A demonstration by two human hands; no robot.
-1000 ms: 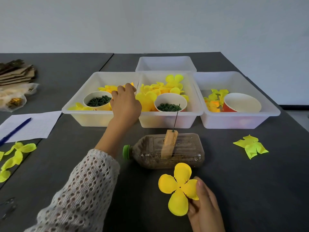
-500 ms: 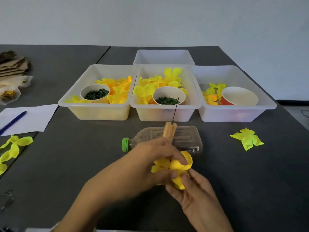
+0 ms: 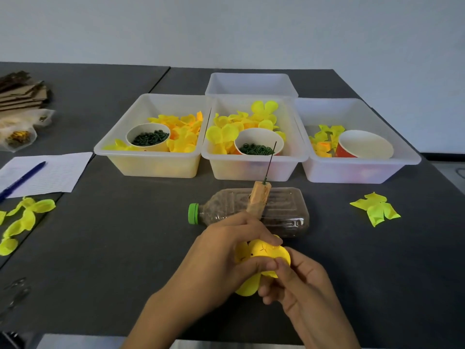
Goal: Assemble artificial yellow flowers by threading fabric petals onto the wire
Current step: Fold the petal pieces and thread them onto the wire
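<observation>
Left hand (image 3: 221, 255): reaches in from the lower left, palm down, thumb and fingers pinched on the yellow petals (image 3: 261, 258) from above and from the side.
Right hand (image 3: 299, 290): comes up from the lower right, its thumb pressed on the petals' near edge beside the left thumb, the other fingers curled beneath.
Petals: bright yellow fabric, rounded lobes, with small cuts and a hole visible at the centre; held between both hands just in front of the bottle (image 3: 251, 212), above the table (image 3: 113, 248).
Wire (image 3: 270, 162): thin and dark, stands tilted from a wooden block (image 3: 259, 200) on the lying bottle, bare, apart from the petals.
Bins: left bin (image 3: 151, 162) and middle bin (image 3: 254, 170) hold yellow petals and a cup of dark green rings each; right bin (image 3: 357, 170) holds a few petals and a red cup (image 3: 362, 147).
Loose pieces: green-yellow petals (image 3: 375, 207) lie at the right of the table.
Hard to tell: the petals' lower lobes are covered by the fingers; whether one piece or several is gripped cannot be made out; both forearms are cut off by the bottom edge.
</observation>
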